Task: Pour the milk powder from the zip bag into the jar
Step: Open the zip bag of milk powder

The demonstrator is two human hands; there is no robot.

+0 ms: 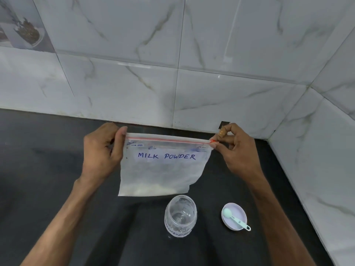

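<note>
Standing at a black countertop (pixel 48 169) set into a corner of white marbled wall tiles (pixel 211 45), the person holds a zip bag (pixel 163 169) up in front of them, above the counter and clear of it.

Left hand (pixel 101 152): grasping the bag's upper left corner, thumb across the front face, fingers curled behind the film. Grip is closed on the plastic.

Zip bag: translucent, hanging upright, red zip strip (pixel 167 140) running along the top edge and stretched level between the two hands. Whether the strip is sealed along its whole length, I cannot tell. A white label on the front reads "MILK POWDER" in blue handwriting. A shallow layer of pale milk powder (pixel 148 190) sits along the bottom, mostly toward the lower left corner.

Right hand (pixel 236 150): pinching the right end of the zip strip between thumb and forefinger, remaining fingers curled in toward the palm.

Below the bag, on the counter: a clear jar (pixel 180 215), upright, mouth open, with partial lettering visible on its near side. Its mouth lies just under the bag's lower edge in this view. Jar interior looks empty.

Right of the jar, apart from it: a white lid (pixel 234 216) lying inverted on the counter, with a small mint-green measuring spoon (pixel 237 219) resting in it, bowl toward the left, handle projecting over the lid's right rim.
</note>
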